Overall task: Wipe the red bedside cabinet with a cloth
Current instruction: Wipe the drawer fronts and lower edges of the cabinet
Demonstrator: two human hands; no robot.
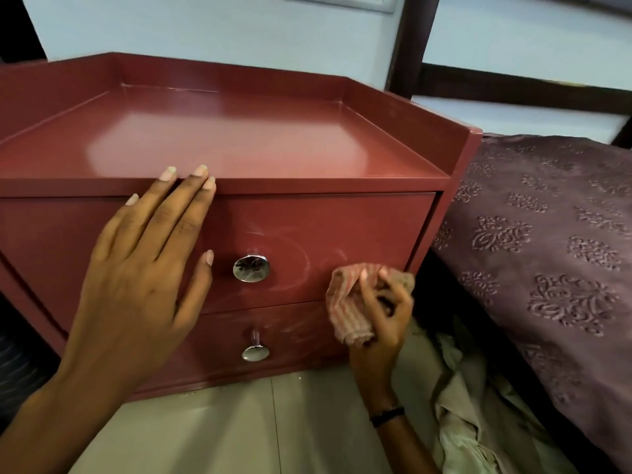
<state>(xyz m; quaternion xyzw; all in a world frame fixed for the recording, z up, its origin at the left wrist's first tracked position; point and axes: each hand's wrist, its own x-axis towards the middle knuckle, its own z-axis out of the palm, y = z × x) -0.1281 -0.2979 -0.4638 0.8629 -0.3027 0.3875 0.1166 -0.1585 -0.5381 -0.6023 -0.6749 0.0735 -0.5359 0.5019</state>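
Front-panel work is the step in hand here: the right hand (379, 313) grips a bunched striped cloth (352, 302), fingers curled round it, and presses it against the right end of the red bedside cabinet (359, 213), right at the seam where the upper drawer (342, 227) meets the lower drawer (307, 333). The left hand (143, 265) lies flat and released on the upper drawer's face, fingers straight, their tips reaching up over the front edge of the top, bracing the cabinet by the look of it. Pale curved smears show on the upper drawer around its chrome knob (251, 268), and fainter streaks on the lower one near the second chrome knob (255, 352), so I'd judge the fronts are only partly done. The next move, as I read it, calls for sweeping the cloth across those streaks, working round both knobs, and shifting the flat hand so the covered left part gets its turn. As for containers: both drawers are closed, so what they hold cannot be told, and the rimmed tray-like cabinet top (239, 131) carries nothing visible, only a glossy sheen. The cabinet stands on the tiled floor (239, 422) just beside a bed with a patterned purple bedspread (547, 234), with crumpled pale fabric (478, 405) heaped on the floor between.
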